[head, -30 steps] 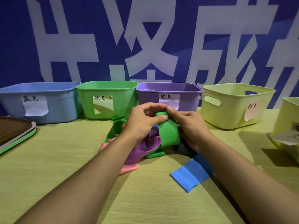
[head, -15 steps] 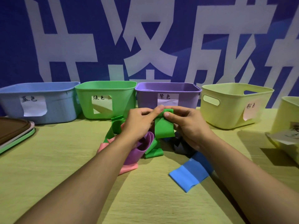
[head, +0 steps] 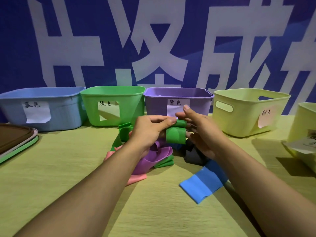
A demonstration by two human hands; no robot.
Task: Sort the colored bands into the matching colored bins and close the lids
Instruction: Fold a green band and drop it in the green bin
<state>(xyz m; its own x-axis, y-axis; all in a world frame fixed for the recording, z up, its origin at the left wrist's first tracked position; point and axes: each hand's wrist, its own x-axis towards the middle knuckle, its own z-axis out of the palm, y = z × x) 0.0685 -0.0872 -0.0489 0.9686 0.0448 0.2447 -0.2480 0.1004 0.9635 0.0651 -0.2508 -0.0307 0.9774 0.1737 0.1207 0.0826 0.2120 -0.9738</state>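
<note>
Fingers of your left hand (head: 150, 129) pinch the folded green band (head: 176, 134) at its top edge, lifted above the pile. Your right hand (head: 200, 132) sits just beside the band with its fingers loosely spread; whether they touch it, you cannot tell. Under your hands lie a purple band (head: 153, 158), a pink band (head: 136, 178) and a blue band (head: 201, 185) on the table (head: 68, 168). Behind stand 4 open bins: blue bin (head: 65, 106), green bin (head: 126, 100), purple bin (head: 201, 103), yellow bin (head: 246, 117).

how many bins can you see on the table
5: blue bin far left, green bin, purple bin, yellow bin, and another yellow bin cut off at the right edge. More may lie out of view.
</note>
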